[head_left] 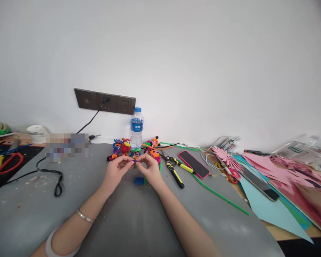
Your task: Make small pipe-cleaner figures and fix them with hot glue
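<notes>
**Both hands pinching a short purple pipe cleaner over the grey mat**

Head view, the only one:
- Left hand (117,169) and right hand (149,167) meet fingertip to fingertip above the middle of the grey mat (128,228).
- Each hand is mostly closed. Thumb and forefinger nip one end of the purple pipe cleaner (135,161) and the other fingers curl loosely.
- The purple pipe cleaner is held in the air between the two hands, just in front of the row of small pipe-cleaner figures (121,146). How far it is bent is too small to tell.
- A small blue block (139,181) lies on the mat just below the hands, not touched.
- Right of the hands are yellow-handled cutters (173,168), then a phone in a pink case (194,164). A long green pipe cleaner (219,194) runs toward the near right.
- A water bottle (136,127) stands upright at the far edge by the wall. A black cable (57,182) loops on the left.
- Pink paper cut-outs (259,162) are piled at the far right. Another person's hand (314,200) rests there, well apart.

Judgement on technique:
- Keep both pinches close to the bend point so the wire core folds where wanted and does not bow.
- Turn with the fingertips and keep the wrists quiet.
- Hold the work clear of the figures behind so nothing snags the fuzz.
- Watch the cut ends, which are likely sharp.
</notes>
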Demonstrator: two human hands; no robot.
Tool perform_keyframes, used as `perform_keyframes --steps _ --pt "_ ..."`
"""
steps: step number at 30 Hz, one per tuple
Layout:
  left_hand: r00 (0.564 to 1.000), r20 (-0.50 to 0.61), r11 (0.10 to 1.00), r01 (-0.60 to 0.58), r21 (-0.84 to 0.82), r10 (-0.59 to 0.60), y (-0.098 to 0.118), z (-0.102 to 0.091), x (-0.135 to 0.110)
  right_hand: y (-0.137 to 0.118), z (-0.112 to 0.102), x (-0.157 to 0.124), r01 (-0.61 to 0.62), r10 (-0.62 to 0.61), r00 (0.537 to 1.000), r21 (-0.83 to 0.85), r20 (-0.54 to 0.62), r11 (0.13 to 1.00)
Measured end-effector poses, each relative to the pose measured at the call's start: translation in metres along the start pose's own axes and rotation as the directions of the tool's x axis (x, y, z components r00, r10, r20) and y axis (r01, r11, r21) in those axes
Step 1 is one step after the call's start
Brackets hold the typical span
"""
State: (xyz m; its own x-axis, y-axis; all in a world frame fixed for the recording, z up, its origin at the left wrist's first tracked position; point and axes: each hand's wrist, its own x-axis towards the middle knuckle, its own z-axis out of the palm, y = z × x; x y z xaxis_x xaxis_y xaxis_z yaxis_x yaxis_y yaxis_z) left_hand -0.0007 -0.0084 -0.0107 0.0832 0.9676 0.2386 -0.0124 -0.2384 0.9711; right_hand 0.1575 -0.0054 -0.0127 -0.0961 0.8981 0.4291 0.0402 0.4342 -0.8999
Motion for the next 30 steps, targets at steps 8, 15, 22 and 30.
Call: perform_keyframes --steps 8,15,22,30 --pt "1.0 0.013 0.999 -0.004 0.035 0.004 0.001 0.0005 0.0012 0.0024 0.0016 0.0 -0.003 0.003 1.0 0.002 0.009 1.0" --pt "0.999 0.029 0.995 -0.03 0.098 0.027 0.0035 0.0012 0.0007 0.0002 0.0026 -0.0002 -0.021 0.021 1.0 0.015 -0.004 1.0" --pt "1.0 0.02 0.987 -0.027 0.156 0.024 0.0018 -0.0006 0.0013 0.0029 0.0015 0.0004 -0.026 0.026 1.0 -0.008 0.005 1.0" --pt "0.999 0.032 0.978 -0.05 0.202 0.044 -0.0039 -0.0015 0.0018 0.0055 0.0002 -0.0002 -0.017 0.018 1.0 -0.037 0.017 0.999"
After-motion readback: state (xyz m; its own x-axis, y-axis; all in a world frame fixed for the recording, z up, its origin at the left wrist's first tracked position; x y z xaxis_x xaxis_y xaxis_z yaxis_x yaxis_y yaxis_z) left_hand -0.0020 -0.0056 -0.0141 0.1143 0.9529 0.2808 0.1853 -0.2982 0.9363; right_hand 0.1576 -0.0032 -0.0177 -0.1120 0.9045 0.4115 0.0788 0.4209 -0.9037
